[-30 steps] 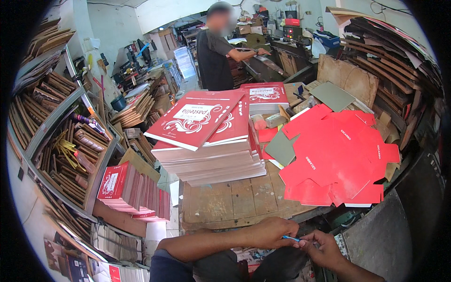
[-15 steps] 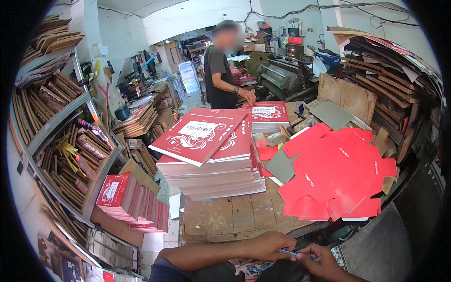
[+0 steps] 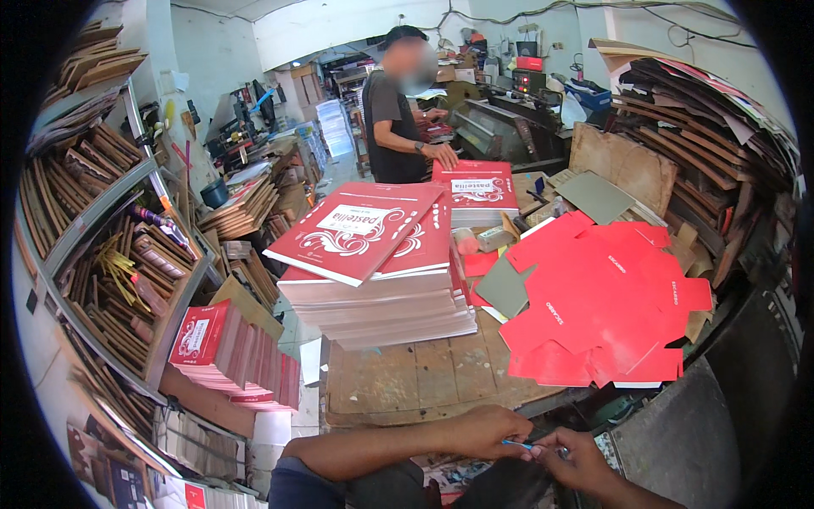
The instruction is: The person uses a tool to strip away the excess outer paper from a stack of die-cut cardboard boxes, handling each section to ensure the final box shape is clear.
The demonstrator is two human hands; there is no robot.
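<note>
Low in the picture, in front of the table (image 3: 398, 386), my left hand (image 3: 490, 431) and my right hand (image 3: 573, 458) meet. Both are closed, fingertips together, on a small thin blue-and-white object (image 3: 515, 444); its kind is too small to make out. Just beyond them stands a tall stack of red-covered booklets (image 3: 381, 310), with one booklet (image 3: 326, 261) lying askew on top. To its right, flat red die-cut card sheets (image 3: 606, 297) lie overlapping.
Across the table a co-worker (image 3: 390, 123) rests a hand on another booklet stack (image 3: 475, 191). Shelves (image 3: 127, 216) packed with boards rise at left, above more red booklets (image 3: 233, 356). Grey boards (image 3: 598, 202) and piled brown panels (image 3: 678, 144) stand at right.
The view has shifted slightly, moving the table's things a little up and left. The co-worker's second hand now shows beyond the stack. My hands remain together on the blue-and-white object.
</note>
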